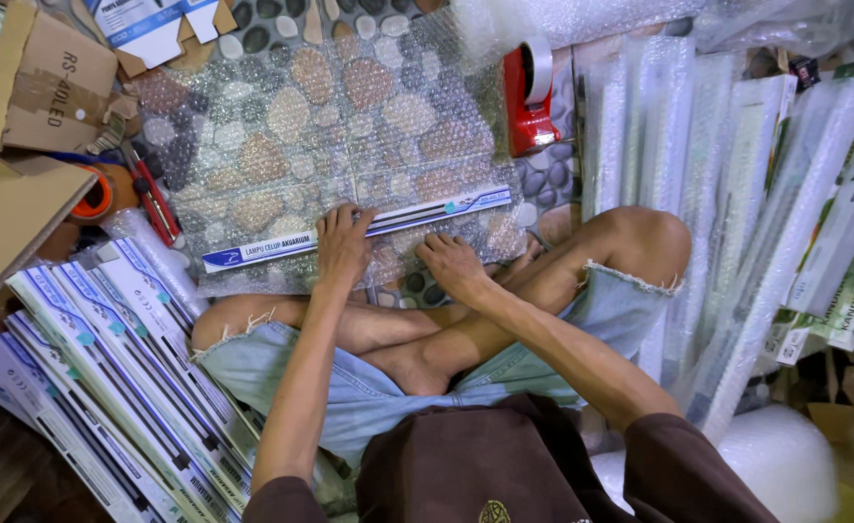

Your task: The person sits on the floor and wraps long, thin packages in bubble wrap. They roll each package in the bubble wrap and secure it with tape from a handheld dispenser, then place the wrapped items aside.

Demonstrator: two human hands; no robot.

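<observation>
Red tape dispenser (530, 97); cardboard boxes (45, 82); perhaps red scissors (153, 200); wrapped boxes (727, 194).

Long white-blue box (350, 230) lying flat on bubble wrap (350, 126).

The long narrow box (359, 229) under the left hand (343, 244) and right hand (451, 263) is smooth printed cardboard with a slight sheen, lying on a clear, dimpled plastic bubble wrap sheet (330, 126) that glints over the matt pebble-pattern floor (543, 174). The tape dispenser (529, 97) is glossy red plastic, the cartons (40, 87) are dull, rough brown cardboard, and the stacked boxes (107, 378) share the same smooth printed card. The wrapped boxes (698, 194) show cloudy, crinkled plastic film, while the shorts (350, 387) are soft faded denim with frayed hems.
</observation>
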